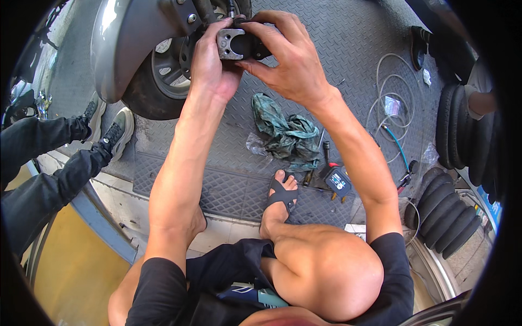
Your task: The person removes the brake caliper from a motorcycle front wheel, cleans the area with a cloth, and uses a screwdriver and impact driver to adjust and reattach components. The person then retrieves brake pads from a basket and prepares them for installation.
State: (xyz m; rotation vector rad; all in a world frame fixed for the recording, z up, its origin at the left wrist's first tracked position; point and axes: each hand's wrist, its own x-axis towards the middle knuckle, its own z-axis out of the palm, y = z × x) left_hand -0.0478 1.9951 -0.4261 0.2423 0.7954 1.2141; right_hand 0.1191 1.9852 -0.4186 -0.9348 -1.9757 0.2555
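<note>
Just right of the wheel point(157, 86), the metal part point(223, 44) lay between left hand point(208, 61) and right hand point(293, 58), both half-curled around it.

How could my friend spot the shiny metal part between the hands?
Find the big wheel at the upper left. Just right of it are the left hand and right hand, holding the metal part. Its silvery, C-shaped face stands out from the dark piece beside it.

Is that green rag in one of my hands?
No, the green rag lies on the textured ground, while your left hand and right hand are both on the metal part.
</note>
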